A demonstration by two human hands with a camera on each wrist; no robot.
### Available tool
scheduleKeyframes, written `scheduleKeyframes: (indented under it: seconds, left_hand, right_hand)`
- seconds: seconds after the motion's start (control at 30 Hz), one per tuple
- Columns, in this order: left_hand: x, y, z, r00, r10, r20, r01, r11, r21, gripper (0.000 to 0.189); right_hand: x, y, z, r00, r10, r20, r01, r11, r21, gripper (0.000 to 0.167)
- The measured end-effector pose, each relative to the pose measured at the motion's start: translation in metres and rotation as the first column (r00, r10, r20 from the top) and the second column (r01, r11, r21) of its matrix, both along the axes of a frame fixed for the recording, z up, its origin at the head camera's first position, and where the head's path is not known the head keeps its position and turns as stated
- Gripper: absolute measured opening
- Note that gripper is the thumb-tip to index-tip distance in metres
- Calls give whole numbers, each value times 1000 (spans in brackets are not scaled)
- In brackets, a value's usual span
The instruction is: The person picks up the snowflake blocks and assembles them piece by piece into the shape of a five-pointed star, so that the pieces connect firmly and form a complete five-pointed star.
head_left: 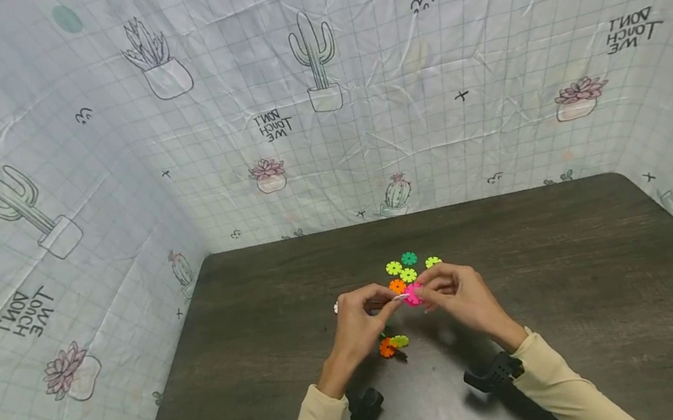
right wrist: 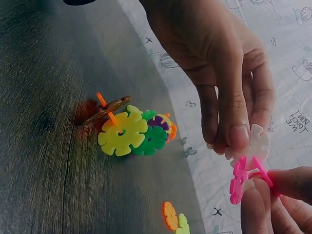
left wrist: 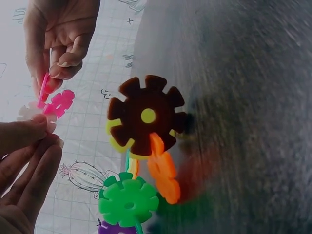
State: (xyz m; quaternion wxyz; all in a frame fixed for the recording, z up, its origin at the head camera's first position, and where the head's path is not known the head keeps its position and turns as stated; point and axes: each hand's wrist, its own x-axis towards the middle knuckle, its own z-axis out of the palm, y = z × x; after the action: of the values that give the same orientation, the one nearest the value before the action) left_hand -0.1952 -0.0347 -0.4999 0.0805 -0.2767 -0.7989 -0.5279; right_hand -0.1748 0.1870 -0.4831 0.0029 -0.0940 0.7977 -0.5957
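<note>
My left hand (head_left: 359, 320) pinches a white flower-shaped disc (right wrist: 257, 146) between thumb and fingers. My right hand (head_left: 465, 296) holds a pink notched disc (head_left: 413, 294) by its edge; in the right wrist view its fingers (right wrist: 256, 202) close round it. A second pink disc (left wrist: 62, 103) stands out from the white one at an angle, so the three pieces sit together between the hands. Below and nearer my body, a joined cluster stands on the table, with a brown disc (left wrist: 141, 129), an orange disc (left wrist: 165, 175), a green disc (left wrist: 127, 200) and a yellow disc (right wrist: 122, 136).
Beyond the hands, loose discs lie on the dark table (head_left: 587, 288): several yellow-green discs (head_left: 408, 275), a dark green disc (head_left: 409, 258) and an orange disc (head_left: 397, 287). A white piece (head_left: 336, 307) shows left of my left hand. Printed fabric (head_left: 388, 121) encloses the table's back and sides.
</note>
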Motion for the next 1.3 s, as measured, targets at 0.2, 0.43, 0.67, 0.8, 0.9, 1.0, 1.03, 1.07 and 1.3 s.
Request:
scheduleKeyframes:
  seconds: [0.2,0.43,0.67,0.8,0.9,1.0,1.03,1.07,1.3]
  left_hand:
    - [1,2,2,1000,7,-17,-7,1000,-12,6]
    - [2,4,2,999,17,-52,-18,1000,-26,4]
    - [2,5,-1,995,7,-96,-8,1000,-13,5]
    - [2,5,0,994,7,-106,-12,999,-41,6]
    - [3,4,0,996,10,-87,-14,999,-49,6]
    - [3,3,1,999,23,-34,-24,999,-42,7]
    - [3,2,1,1000,26,-11,-26,999,-38,8]
    - [2,2,1,999,32,3,-31,999,-37,9]
    - [-3,2,4,996,62,69,-64,998,21,15]
  right_hand:
    - [1,2,1,1000,6,13,-6,1000,-29,25]
    - [2,1,-3,999,18,35,-14,993,-118,25]
    - [3,1,-5,997,39,69,-28,987,-156,24]
    - [3,-2,-6,996,33,78,-21,988,-153,21]
    - [2,-4,-7,997,32,76,-22,991,-133,20]
    - [0,-2,-9,996,59,70,-51,994,-101,22]
    - [-1,-1,-9,995,66,69,-60,995,-84,23]
    - [-2,0,-10,996,70,62,-67,996,-63,25]
    - [-12,25,-19,998,-47,36,42,989,145,33]
